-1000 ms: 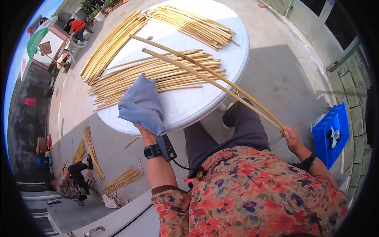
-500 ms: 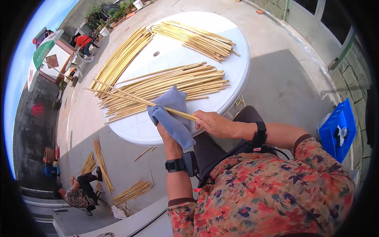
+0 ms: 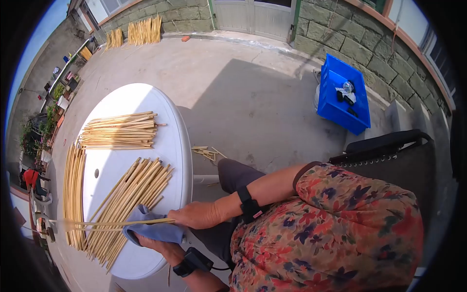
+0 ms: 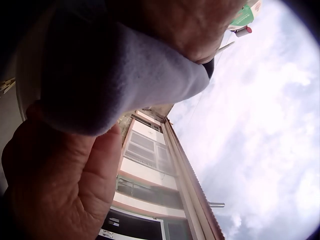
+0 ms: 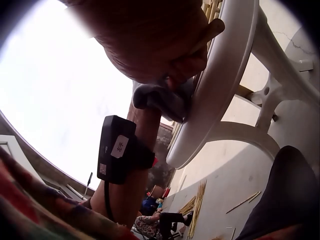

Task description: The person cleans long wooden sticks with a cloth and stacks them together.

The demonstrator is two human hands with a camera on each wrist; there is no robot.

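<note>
In the head view, a blue-grey cloth (image 3: 152, 228) is wrapped around two thin pale sticks (image 3: 102, 225) near the round table's edge. My left hand (image 3: 154, 243) grips the cloth from below. My right hand (image 3: 199, 215) holds the sticks' near ends, just right of the cloth; their far ends extend left over the piled sticks. The right wrist view shows my right hand (image 5: 150, 45) curled round a stick with its end (image 5: 216, 28) poking out, above the cloth (image 5: 162, 100). The left wrist view has the cloth (image 4: 155, 75) close up, with fingers partly dark.
Three groups of sticks lie on the white table (image 3: 170, 141): a near pile (image 3: 138, 187), a far pile (image 3: 119, 131) and a row (image 3: 74, 194) at the left edge. A blue crate (image 3: 335, 117) stands right, beyond a dark chair (image 3: 394, 165). Short stick pieces (image 3: 205, 154) lie on the ground.
My right hand came in from the far right to beside the cloth, bringing the sticks, which the cloth now surrounds. The head view has swung right, showing more wall and the chair.
</note>
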